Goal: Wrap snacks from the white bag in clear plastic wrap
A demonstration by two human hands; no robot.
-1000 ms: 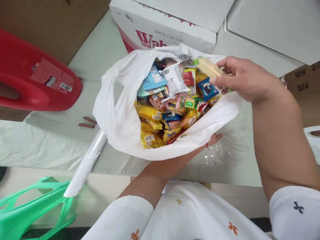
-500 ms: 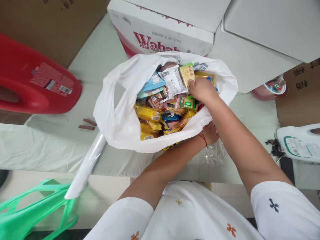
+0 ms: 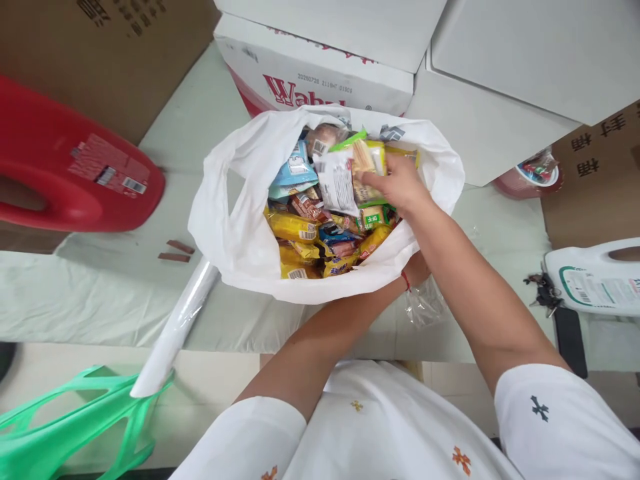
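A white plastic bag (image 3: 320, 293) stands open on the table, full of wrapped snacks. My right hand (image 3: 403, 183) reaches into its right side, fingers closed on a green-edged cracker packet (image 3: 363, 159). Against that packet leans a white packet with printed text (image 3: 336, 187). Light blue packets (image 3: 295, 170) lie to the left, and yellow packets (image 3: 295, 227) fill the front. My left hand (image 3: 419, 268), with a red string at the wrist, is at the bag's front right; its fingers are hidden by the bag and my right arm. Beside it lies clear plastic wrap (image 3: 425, 305).
A white and red carton (image 3: 320, 73) stands behind the bag. At left are a red jug (image 3: 100, 180), a white roll (image 3: 173, 333) over the table edge and a green stool (image 3: 75, 420). At right are a white jug (image 3: 600, 280), keys (image 3: 545, 293) and a pink tub (image 3: 525, 183).
My right hand has shifted slightly left within the bag, and the cracker packet is tilted left with it. The white packet has shifted and stands more upright. My left arm stays nearly in place.
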